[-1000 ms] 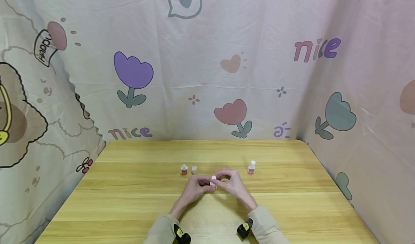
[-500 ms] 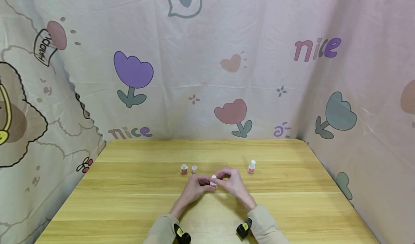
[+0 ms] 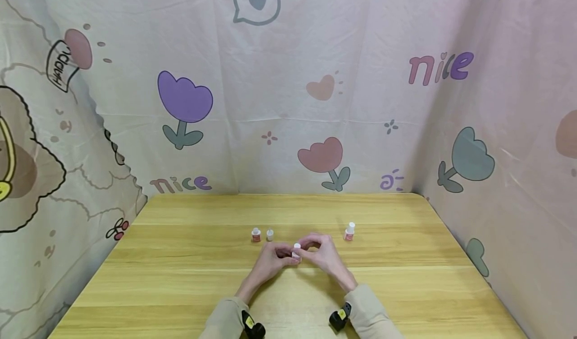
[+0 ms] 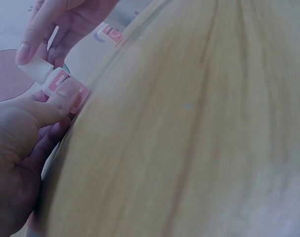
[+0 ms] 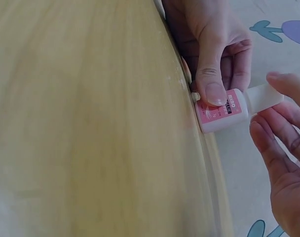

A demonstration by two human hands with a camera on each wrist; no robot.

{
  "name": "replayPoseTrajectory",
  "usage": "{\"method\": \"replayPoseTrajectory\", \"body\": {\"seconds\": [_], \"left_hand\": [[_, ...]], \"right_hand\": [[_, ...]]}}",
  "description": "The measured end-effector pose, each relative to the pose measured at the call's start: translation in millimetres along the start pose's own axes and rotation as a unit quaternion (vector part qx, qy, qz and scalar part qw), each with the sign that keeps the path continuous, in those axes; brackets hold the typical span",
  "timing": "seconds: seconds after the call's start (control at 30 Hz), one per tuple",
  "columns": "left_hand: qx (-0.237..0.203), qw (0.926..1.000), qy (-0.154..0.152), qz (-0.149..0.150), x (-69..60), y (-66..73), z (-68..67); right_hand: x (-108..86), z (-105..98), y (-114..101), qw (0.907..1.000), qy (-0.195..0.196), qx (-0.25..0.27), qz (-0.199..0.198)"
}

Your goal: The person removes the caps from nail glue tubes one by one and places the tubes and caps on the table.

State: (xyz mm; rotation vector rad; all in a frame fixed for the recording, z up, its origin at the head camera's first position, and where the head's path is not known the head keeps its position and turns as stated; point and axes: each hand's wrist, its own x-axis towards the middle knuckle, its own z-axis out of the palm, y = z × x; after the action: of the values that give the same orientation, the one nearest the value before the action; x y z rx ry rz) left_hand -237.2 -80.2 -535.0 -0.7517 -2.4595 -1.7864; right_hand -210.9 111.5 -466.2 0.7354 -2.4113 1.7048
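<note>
Close to the middle of the table, a small glue bottle (image 5: 224, 112) with a pink label stands upright between both hands. My left hand (image 3: 270, 260) grips its body, the thumb lying across the label. The white cap (image 5: 263, 97) is pinched between thumb and fingers of my right hand (image 3: 326, 256). It sits on the bottle's neck in both wrist views; whether it is loose I cannot tell. Beyond the left hand are a bottle without its tall cap (image 3: 256, 235) and a separate small white cap (image 3: 270, 235).
Farther right stands another capped bottle (image 3: 349, 232) of the same kind. The wooden table (image 3: 189, 279) runs back to a patterned cloth (image 3: 270, 78), which also hangs along both sides.
</note>
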Motion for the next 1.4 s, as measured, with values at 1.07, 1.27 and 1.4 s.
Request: {"method": "replayPoseTrajectory", "body": {"seconds": [1.07, 1.27, 1.4], "left_hand": [[-0.002, 1.0000, 0.005, 0.005, 0.0, -2.9, 1.7], [0.006, 1.0000, 0.003, -0.001, 0.5, -1.1, 1.4], [0.006, 1.0000, 0.004, 0.000, 0.6, -0.8, 1.3]], "right_hand": [[-0.2, 2.2, 6.5, 0.9996, 0.027, -0.003, 0.009], [-0.1, 2.6, 7.1, 0.9994, 0.029, -0.003, -0.020], [-0.3, 2.0, 6.7, 0.9995, 0.016, 0.011, -0.025]]}}
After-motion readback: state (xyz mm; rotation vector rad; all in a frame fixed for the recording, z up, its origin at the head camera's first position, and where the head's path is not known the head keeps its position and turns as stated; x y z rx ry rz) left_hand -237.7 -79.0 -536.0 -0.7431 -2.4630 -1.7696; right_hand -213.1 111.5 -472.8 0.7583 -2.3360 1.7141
